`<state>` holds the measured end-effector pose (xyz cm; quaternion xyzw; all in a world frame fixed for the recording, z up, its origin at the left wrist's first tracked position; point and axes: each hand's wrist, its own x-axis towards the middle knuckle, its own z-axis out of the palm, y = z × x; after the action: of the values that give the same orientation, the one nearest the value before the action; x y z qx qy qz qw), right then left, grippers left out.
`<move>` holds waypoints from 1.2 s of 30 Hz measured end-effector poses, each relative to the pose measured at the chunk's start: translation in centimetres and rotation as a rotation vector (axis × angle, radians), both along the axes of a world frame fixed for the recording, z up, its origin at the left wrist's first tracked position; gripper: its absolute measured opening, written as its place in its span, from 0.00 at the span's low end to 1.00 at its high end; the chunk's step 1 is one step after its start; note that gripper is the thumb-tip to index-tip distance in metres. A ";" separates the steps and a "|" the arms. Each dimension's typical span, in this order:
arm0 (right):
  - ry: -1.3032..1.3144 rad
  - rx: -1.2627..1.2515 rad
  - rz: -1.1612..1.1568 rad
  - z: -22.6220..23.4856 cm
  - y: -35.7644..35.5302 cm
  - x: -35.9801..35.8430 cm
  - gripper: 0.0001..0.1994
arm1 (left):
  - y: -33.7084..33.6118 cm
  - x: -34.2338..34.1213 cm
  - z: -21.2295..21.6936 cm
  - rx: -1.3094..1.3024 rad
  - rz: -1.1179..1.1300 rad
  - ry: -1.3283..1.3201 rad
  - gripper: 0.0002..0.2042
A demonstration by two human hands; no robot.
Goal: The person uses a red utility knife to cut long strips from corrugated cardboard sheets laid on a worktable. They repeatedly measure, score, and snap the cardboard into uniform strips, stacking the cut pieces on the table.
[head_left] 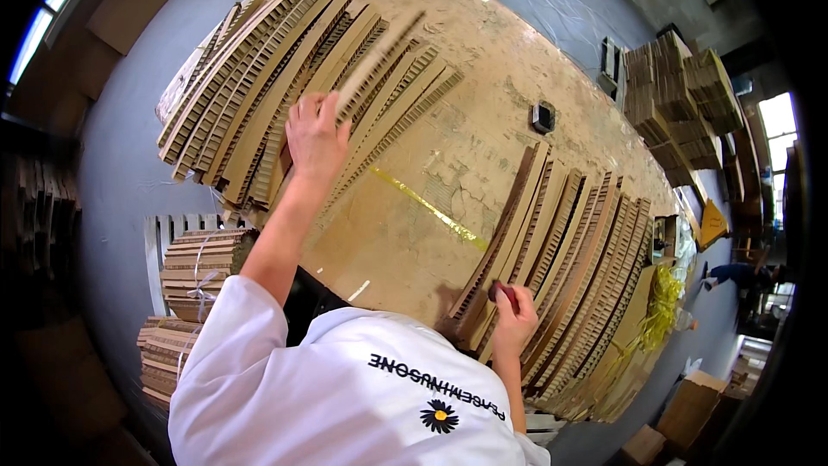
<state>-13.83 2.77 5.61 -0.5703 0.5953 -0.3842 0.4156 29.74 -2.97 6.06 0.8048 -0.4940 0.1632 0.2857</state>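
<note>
Cardboard strip [380, 64] is grasped by the left hand [317, 134], beside fanned strips [414, 102] at its right; the right hand [516, 326] clutches a dark red tool [507, 295]; if left grip loosens, the strip may slip sideways, disturbing those fanned strips

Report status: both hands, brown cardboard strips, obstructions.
Left hand holding long brown cardboard strip. Right hand gripping small dark-red object. Black boxy object on tan tabletop, clear of both hands.

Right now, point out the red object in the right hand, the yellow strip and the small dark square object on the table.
Red object [507, 296]: head view, its exposed part.
Yellow strip [431, 209]: head view, middle of its length.
Dark square object [542, 117]: head view, its top.
</note>
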 end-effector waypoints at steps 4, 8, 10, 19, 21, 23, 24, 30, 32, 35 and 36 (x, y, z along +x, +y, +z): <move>-0.218 0.147 -0.339 -0.4 4.7 -0.6 0.07 | 1.0 -0.3 -4.3 0.221 -0.241 0.041 0.12; -0.369 0.170 -0.496 1.1 6.6 1.0 0.07 | 4.3 -1.4 -10.5 0.327 -0.695 -0.120 0.06; -0.309 0.123 -0.546 0.7 7.1 0.6 0.08 | 5.7 -0.1 -12.2 0.348 -0.771 -0.160 0.07; -0.388 -0.016 -0.539 -2.2 6.2 -2.6 0.10 | 3.2 -10.0 -9.1 0.526 -0.993 0.377 0.10; -0.507 -0.027 -0.569 -4.0 4.0 -3.9 0.10 | 3.3 -16.3 -12.2 0.381 -0.972 0.830 0.15; -0.447 -0.118 -0.608 -5.8 2.4 -5.4 0.10 | 2.9 -21.9 -14.2 0.670 -0.878 1.122 0.23; -0.470 -0.117 -0.575 -6.0 1.6 -5.0 0.10 | 2.9 -23.4 -15.1 0.592 -0.856 1.048 0.24; -0.591 -0.128 -0.592 -6.8 2.1 -5.9 0.09 | 2.7 -29.6 -10.9 0.354 -0.772 0.621 0.30; -0.688 -0.165 -0.576 -5.9 2.1 -5.8 0.10 | 1.6 -31.2 -7.9 0.516 -0.799 0.582 0.30; -0.828 -0.134 -0.543 -6.1 2.3 -5.6 0.09 | -0.5 -34.0 -4.8 0.811 -0.761 0.531 0.33; -0.902 -0.102 -0.519 -6.3 2.5 -5.4 0.09 | -1.0 -34.8 -4.5 0.911 -0.742 0.509 0.35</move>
<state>-19.25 5.26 -0.66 -0.2012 0.4593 -0.7106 0.4935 -5.05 -3.99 1.51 0.6346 -0.6763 -0.3690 0.0607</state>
